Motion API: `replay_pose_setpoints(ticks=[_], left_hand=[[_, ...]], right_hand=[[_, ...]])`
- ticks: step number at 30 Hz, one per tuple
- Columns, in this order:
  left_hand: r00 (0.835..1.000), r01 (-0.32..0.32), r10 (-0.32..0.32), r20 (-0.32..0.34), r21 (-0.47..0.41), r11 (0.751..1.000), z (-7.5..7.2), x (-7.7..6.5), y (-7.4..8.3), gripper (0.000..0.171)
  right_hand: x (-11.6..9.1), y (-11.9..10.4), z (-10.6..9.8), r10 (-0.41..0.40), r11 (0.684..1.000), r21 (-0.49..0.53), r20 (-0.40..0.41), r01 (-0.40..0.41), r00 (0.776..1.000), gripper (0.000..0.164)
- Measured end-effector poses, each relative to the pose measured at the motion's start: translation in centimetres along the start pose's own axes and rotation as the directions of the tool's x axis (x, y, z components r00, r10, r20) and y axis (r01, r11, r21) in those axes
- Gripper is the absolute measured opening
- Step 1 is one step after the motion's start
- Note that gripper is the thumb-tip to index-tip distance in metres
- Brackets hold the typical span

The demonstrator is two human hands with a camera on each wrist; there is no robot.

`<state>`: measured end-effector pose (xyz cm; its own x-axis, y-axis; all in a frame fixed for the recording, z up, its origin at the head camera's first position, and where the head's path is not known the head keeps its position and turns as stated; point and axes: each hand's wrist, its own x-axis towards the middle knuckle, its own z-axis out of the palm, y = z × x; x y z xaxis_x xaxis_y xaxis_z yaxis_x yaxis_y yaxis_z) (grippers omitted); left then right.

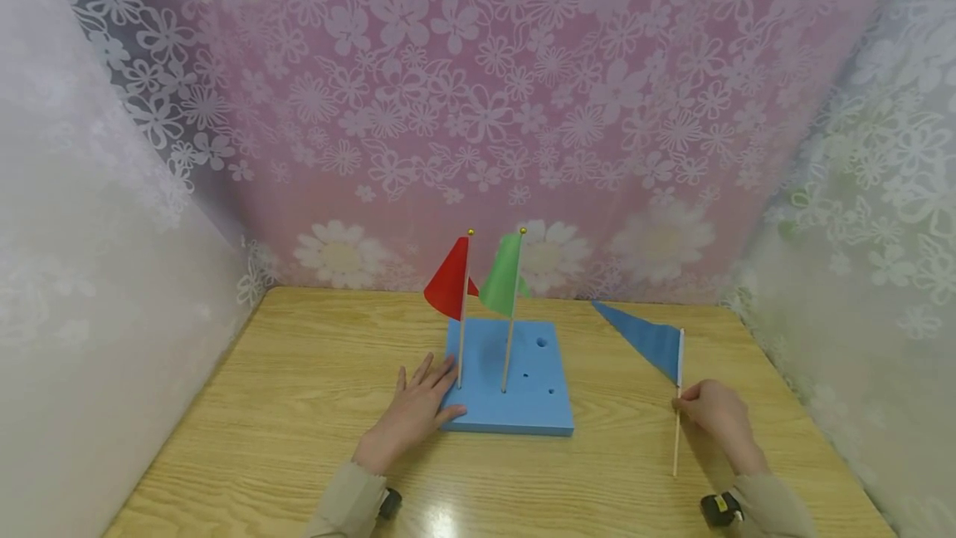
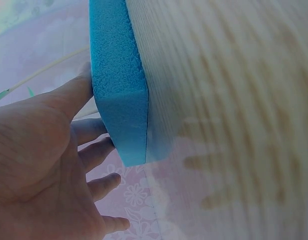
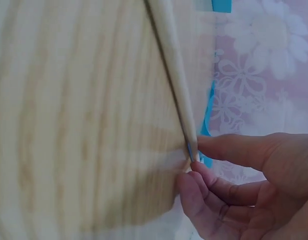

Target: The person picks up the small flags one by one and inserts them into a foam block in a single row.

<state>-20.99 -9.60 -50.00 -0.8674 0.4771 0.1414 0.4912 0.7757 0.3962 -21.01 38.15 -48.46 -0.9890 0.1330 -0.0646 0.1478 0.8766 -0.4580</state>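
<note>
A blue foam block (image 1: 523,409) with several holes lies on the table. Upright in it stand a red flag (image 1: 448,282) and a green flag (image 1: 500,276), each on a thin wooden stick topped by a gold bead. My left hand (image 1: 414,413) rests against the block's left edge, fingers spread and straight, thumb on top; the left wrist view shows it at the foam block (image 2: 121,100). At the right, my right hand (image 1: 717,418) pinches the stick of a blue flag (image 1: 650,343) between thumb and fingers. In the right wrist view, the wooden stick (image 3: 174,65) runs up from the fingertips.
The wood-grain table (image 1: 314,372) has a floral curtain (image 1: 478,123) behind it and pale sheets at both sides. Holes show in the right part of the block, the largest hole (image 1: 541,342) near its back right corner.
</note>
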Motion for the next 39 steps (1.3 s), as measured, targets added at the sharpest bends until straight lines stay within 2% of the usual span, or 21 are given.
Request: replay_pose_setpoints(ticks=[8,16,23,29,35,39], left_hand=[[1.0,0.008,-0.008,-0.002,-0.006,1.0,-0.2,-0.1,0.1,0.064],[1.0,0.01,-0.01,0.007,-0.004,1.0,-0.2,-0.1,0.1,0.065],[1.0,0.014,-0.014,0.015,-0.003,1.0,0.1,0.0,-0.1,0.066],[1.0,0.018,-0.018,0.018,-0.004,1.0,0.1,0.0,-0.1,0.067],[1.0,0.017,-0.016,0.02,-0.013,1.0,0.0,-0.1,0.0,0.067],[1.0,0.011,-0.01,0.013,-0.017,1.0,0.0,-0.1,0.0,0.066]], right_hand=[[-0.4,-0.9,0.3,-0.057,0.998,-0.005,0.014,0.057,0.998,0.025],[-0.3,-1.3,0.8,-0.047,0.999,-0.014,-0.014,0.046,0.999,0.016],[-0.3,-1.4,0.5,-0.062,0.998,-0.018,-0.051,0.061,0.997,0.022],[-0.2,-2.1,0.2,-0.07,0.996,0.05,-0.101,0.076,0.992,0.025],[-0.4,-3.3,-0.1,-0.102,0.985,0.121,-0.168,0.123,0.981,0.032],[-0.3,-4.3,0.0,-0.09,0.979,0.165,-0.186,0.121,0.978,0.034]])
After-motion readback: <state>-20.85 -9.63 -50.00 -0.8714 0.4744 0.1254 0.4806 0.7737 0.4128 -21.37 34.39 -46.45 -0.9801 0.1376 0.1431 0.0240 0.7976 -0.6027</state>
